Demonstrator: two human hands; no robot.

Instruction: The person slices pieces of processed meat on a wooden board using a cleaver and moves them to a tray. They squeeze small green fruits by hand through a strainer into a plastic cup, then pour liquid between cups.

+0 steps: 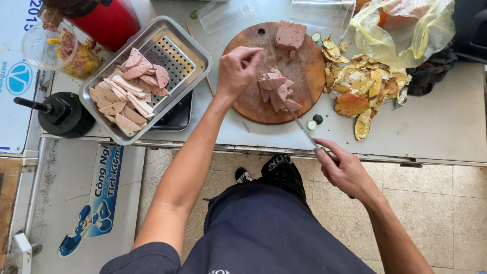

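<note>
A round wooden cutting board (304, 76) lies on the grey counter. A pile of pink meat slices (276, 91) rests at its middle, and a pink meat block (290, 35) sits at its far edge. My left hand (237, 71) hovers over the board's left side, fingers curled beside the slices, holding nothing I can see. My right hand (345, 170) grips the handle of a long knife (297, 117), whose blade reaches across the sliced pile.
A metal tray (195, 58) with a perforated insert holds several pink and pale slices at the left. Fruit peels (357, 89) lie heaped right of the board, a yellow plastic bag (401, 30) behind them. A black lidded pot (63, 114) and red container (109, 23) stand far left.
</note>
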